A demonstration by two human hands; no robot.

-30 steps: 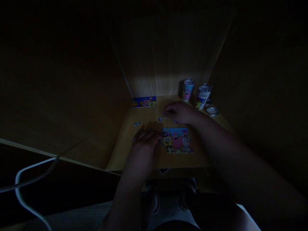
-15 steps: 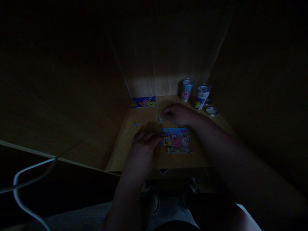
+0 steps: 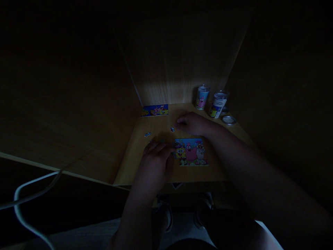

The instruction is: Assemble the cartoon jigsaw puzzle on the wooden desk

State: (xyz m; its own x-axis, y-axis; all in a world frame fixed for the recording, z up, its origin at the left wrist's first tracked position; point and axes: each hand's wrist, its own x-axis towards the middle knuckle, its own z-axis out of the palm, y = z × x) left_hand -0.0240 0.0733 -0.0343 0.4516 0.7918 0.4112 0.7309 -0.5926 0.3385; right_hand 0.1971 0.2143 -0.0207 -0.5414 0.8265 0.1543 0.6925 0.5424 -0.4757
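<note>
In dim light, a partly assembled cartoon jigsaw puzzle (image 3: 191,152) lies on the wooden surface. My left hand (image 3: 157,156) rests at its left side, fingers stretched out, the index fingertip touching the puzzle's left edge. Beyond the puzzle, my right hand (image 3: 191,123) is curled with thumb and fingers pinched together; whatever they hold, if anything, is too dark to make out. Just left of those fingertips lies a loose puzzle piece (image 3: 172,129). More loose pieces (image 3: 147,134) are farther left, and others are partly hidden beside both hands.
A second cartoon picture, rectangular and blue (image 3: 155,110), lies against the back panel. Two printed canisters (image 3: 202,98) (image 3: 218,105) stand at the back right, with a round metal lid (image 3: 229,120) beside them. Dark panels close in both sides. A white cable (image 3: 19,205) hangs at lower left.
Both hands stay almost where they were, with only a very slight shift of the left fingers at the puzzle's edge.
</note>
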